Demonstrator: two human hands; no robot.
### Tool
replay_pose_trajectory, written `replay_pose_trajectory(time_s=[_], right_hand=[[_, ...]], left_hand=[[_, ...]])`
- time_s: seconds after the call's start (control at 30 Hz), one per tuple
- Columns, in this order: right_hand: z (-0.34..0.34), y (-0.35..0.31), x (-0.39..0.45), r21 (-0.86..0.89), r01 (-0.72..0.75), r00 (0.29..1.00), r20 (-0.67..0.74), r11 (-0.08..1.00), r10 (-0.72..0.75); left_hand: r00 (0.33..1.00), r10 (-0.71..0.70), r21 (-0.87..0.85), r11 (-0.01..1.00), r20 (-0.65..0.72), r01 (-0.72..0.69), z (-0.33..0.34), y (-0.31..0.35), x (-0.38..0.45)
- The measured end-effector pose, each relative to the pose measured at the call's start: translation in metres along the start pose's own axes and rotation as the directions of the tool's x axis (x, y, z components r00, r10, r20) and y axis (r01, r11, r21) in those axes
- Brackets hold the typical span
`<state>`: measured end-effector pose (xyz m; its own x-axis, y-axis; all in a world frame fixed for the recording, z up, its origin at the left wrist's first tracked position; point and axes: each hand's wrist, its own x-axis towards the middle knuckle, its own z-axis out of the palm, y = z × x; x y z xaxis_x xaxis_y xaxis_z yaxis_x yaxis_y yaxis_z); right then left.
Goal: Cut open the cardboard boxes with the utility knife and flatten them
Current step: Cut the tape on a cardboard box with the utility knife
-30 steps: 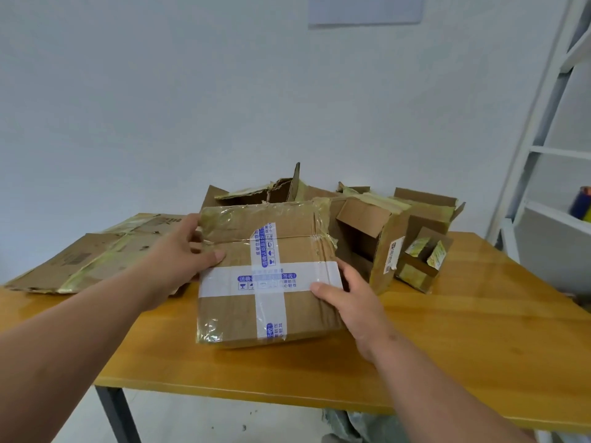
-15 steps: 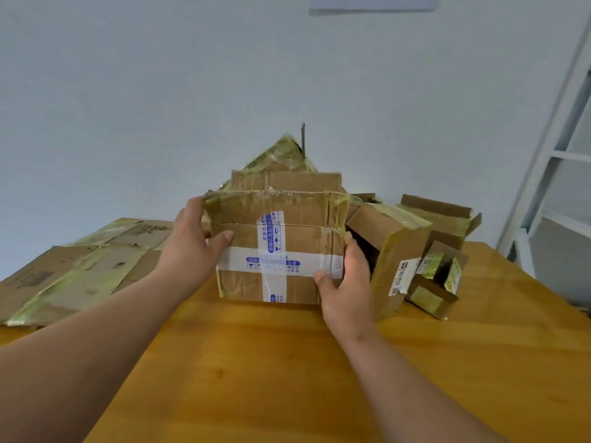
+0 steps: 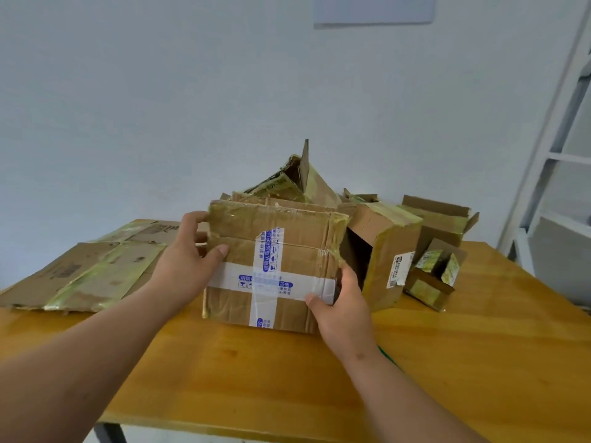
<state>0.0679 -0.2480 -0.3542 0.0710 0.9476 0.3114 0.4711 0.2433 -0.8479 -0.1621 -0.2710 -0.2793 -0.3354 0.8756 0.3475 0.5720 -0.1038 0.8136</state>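
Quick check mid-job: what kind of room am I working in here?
Probably a plain storeroom or workroom: a bare white wall, a white shelving frame on the right, and a wooden table piled with used cardboard boxes.

Your table [image 3: 447, 394]: orange-yellow wood top, glossy, dark metal leg [image 3: 107, 433] visible under your near-left corner. Behind it, plain white wall [image 3: 160, 107]. A pale rectangular panel [image 3: 374, 9] is mounted high on that wall, cut off by the top edge. At your right, white metal shelving frame [image 3: 543, 148], slanted upright, shelves beside the table's far-right corner.
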Motion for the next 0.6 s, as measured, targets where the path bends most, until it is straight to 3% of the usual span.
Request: replay_pose_trajectory(time_s=[0.3, 0.5, 0.6], right_hand=[[-0.035, -0.011, -0.032, 0.068, -0.035, 0.998, 0.051, 0.997, 0.032], [-0.049, -0.021, -0.039, -0.068, -0.133, 0.977, 0.156, 0.989, 0.142], [-0.049, -0.027, -0.038, -0.163, -0.114, 0.972, 0.187, 0.98, 0.144]], left_hand=[[0.985, -0.113, -0.187, 0.973, 0.131, 0.136, -0.025, 0.009, -0.038], [0.931, -0.298, -0.011, 0.952, 0.208, 0.307, -0.031, 0.002, -0.052], [0.898, -0.374, 0.009, 0.924, 0.231, 0.382, -0.034, -0.011, -0.056]])
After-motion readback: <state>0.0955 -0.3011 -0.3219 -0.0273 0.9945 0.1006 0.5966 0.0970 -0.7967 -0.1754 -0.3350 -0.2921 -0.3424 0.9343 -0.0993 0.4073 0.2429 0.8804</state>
